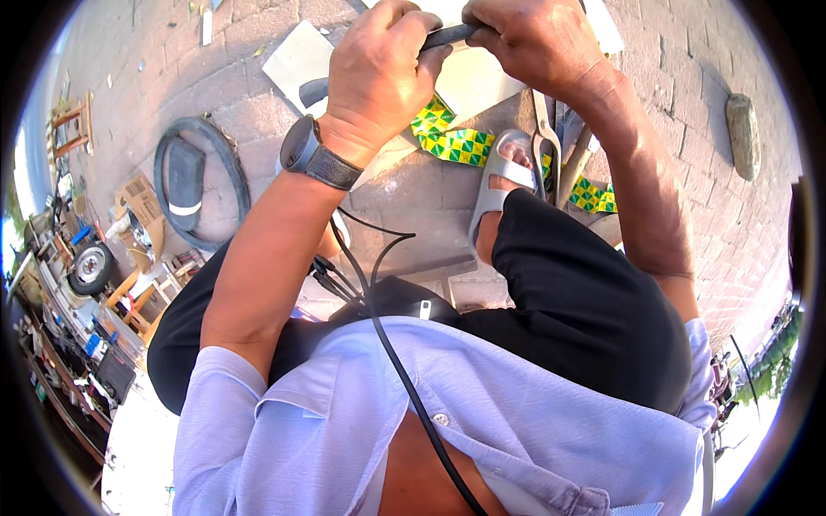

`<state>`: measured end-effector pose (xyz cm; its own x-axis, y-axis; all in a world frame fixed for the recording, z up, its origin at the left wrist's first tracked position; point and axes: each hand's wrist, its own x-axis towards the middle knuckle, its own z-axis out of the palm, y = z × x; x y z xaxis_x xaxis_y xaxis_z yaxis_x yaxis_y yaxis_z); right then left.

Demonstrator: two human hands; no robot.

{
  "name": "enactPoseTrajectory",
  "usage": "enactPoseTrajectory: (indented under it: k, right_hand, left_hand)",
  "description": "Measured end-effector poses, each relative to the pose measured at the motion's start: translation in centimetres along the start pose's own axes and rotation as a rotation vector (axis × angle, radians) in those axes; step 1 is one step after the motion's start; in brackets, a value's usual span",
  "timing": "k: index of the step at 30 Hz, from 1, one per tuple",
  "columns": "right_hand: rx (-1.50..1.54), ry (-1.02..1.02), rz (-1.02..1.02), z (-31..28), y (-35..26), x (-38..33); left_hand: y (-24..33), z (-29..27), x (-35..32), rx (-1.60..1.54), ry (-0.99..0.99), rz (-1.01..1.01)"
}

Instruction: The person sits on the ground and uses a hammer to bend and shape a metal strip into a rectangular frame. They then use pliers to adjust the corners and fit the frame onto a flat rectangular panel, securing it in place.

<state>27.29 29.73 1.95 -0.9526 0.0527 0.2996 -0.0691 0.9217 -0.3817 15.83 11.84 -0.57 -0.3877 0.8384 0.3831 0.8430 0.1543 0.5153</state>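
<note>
A dark grey rubber strip or tube (pixel 451 36) stretches between my two hands at the top of the view. My left hand (pixel 383 73), wearing a black watch (pixel 303 148), is closed on one part of it; a loose dark end (pixel 314 91) shows beside that wrist. To the right, my right hand (pixel 540 45) grips the other part with curled fingers. Pale flat boards (pixel 477 84) lie on the ground beneath both hands. Near my sandalled foot (pixel 502 176) is a metal tool (pixel 545 138) resembling shears, next to a wooden handle (pixel 573 167).
A yellow-green checkered strip (pixel 456 146) runs across the paving. At left lie a black rubber ring (pixel 243 191), a dark pouch-like piece (pixel 184 179), a cardboard box (pixel 140 199) and a small wheel (pixel 90 267) among clutter. A long stone (pixel 742 138) rests at right.
</note>
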Motion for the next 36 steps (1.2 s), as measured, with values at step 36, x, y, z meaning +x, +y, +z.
enactPoseTrajectory:
  k: [36]
  right_hand:
    - [-0.008, -0.054, 0.064, -0.5, 0.4, 0.9]
  left_hand:
    - [-2.0, 0.3, 1.0, -0.029, -0.01, 0.105]
